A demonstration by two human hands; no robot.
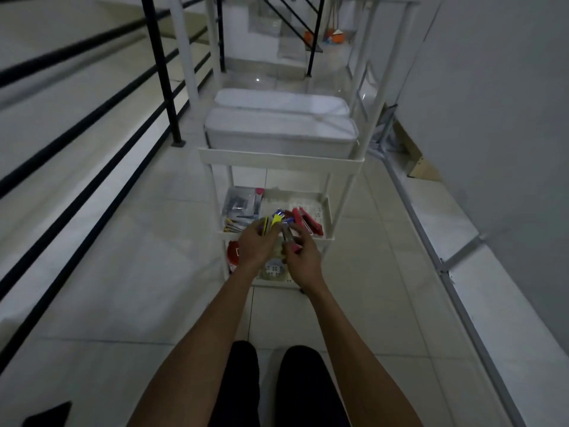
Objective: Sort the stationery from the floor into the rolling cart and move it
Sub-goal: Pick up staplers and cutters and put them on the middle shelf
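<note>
A white rolling cart (280, 160) with several tiers stands ahead of me on the tiled floor. Its upper tier holds a white lidded box (280, 131). Clear packets (238, 204), pencils and a red stapler (303, 221) lie on the middle shelf (323, 211). My left hand (257, 245) hovers over that shelf's front edge, shut on a yellow and dark stack of small items (271, 224). My right hand (300, 260) is beside it, shut on a slim silver and pink tool (291, 241). A red round item (234, 252) sits on the bottom tier.
A black stair railing (160, 72) runs along the left. A grey wall (492, 87) and metal frame bars (443, 251) line the right, with cardboard (420, 167) against the wall. My dark-clothed legs (277, 386) are below. A dark object (49, 416) lies at the bottom left.
</note>
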